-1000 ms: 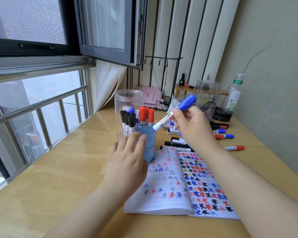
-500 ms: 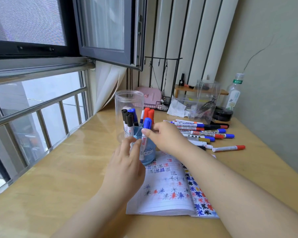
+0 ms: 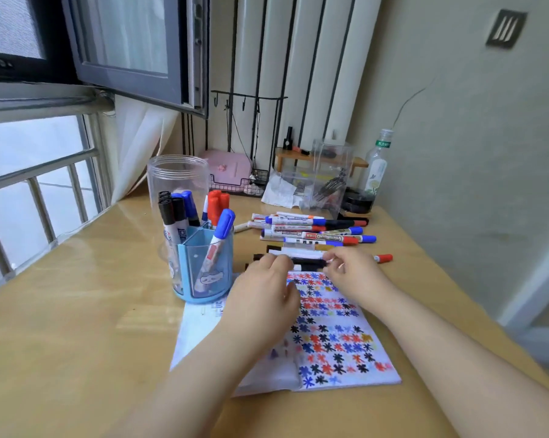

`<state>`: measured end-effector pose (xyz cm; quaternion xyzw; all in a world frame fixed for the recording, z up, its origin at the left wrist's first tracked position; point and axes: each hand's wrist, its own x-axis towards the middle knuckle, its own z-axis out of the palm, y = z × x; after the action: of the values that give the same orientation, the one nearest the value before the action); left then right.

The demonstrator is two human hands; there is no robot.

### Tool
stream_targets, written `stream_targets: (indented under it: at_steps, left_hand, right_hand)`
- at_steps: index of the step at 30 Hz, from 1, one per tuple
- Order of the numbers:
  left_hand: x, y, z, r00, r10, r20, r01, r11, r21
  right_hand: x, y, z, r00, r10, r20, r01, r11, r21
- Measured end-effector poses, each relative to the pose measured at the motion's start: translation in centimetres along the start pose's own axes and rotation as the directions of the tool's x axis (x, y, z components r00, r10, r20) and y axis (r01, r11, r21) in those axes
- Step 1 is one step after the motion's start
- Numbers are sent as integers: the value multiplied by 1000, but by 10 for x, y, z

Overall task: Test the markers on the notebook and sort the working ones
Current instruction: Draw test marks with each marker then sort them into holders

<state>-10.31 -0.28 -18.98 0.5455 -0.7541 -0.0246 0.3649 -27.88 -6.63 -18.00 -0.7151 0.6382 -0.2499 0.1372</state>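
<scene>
Both hands, left hand (image 3: 266, 279) and right hand (image 3: 350, 268), hold a black marker (image 3: 308, 263) by its ends; next, pull its cap off.

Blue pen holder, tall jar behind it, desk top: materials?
Blue pen holder: translucent tinted plastic, probably; markers show through its walls. Tall jar: clear plastic or glass, cannot tell; threaded rim hints plastic. Desk top: light wood-grain surface, glossy near the window; solid or laminate unclear.

Notebook (image 3: 339, 349) open on desk (image 3: 70, 311). Pen holder (image 3: 203, 270) at its far-left corner, markers standing inside. Jar (image 3: 178, 178) behind holder. Loose markers (image 3: 314, 232) in row behind notebook. Bottle (image 3: 375, 172) far right.
</scene>
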Motion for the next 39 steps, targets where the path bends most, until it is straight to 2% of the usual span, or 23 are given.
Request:
stream_targets:
  at_steps: [4,7,11,16,20,22,25,27,28,29,31,33,37,39]
  left_hand:
    - [-2,4,24,999,-22,-36,19,995,-100]
    - [-2,-7,27,998,-5,-68,0,997,-81]
    - [2,-19,18,987,-71,-147,64,996,-54]
    - [2,-12,17,990,-67,-126,60,996,-63]
    - [1,-11,15,989,-75,-125,66,995,-79]
    - [1,-10,14,988,-83,-129,71,993,-98]
    - [0,-7,13,989,-70,-133,53,991,-124]
    - [-2,-5,13,990,-29,-136,9,990,-144]
    - [-3,-3,12,992,-13,-129,-7,988,-155]
    - [-4,-1,11,993,3,-121,-24,985,-172]
    - [-7,6,9,996,33,-84,-52,971,-232]
    - [-12,14,7,998,52,-40,-62,944,-323]
    - [-19,23,7,989,151,8,-134,903,-408]
    - [-20,23,11,973,219,67,-172,891,-421]
  right_hand:
    - [11,16,12,994,-97,49,103,982,-158]
    - [23,13,21,982,-172,77,186,953,-241]
    - [41,5,34,964,-223,141,261,889,-376]
    - [51,4,40,963,-210,172,265,864,-427]
    - [39,1,24,966,-233,113,259,845,-468]
    - [24,-3,9,975,-221,30,218,919,-329]
    - [-8,-5,-15,975,-139,-171,157,983,95]
    - [-30,-5,-27,971,-86,-223,171,900,400]
    - [-41,-4,-32,971,-83,-225,189,843,504]
    - [-51,-2,-36,966,-106,-237,219,822,525]
    - [-70,2,-39,950,-204,-237,282,885,371]
    - [-86,6,-37,948,-261,-180,293,938,183]
    - [-102,6,-26,918,-383,-100,384,923,-4]
    - [-103,9,-21,924,-379,-52,376,925,-57]
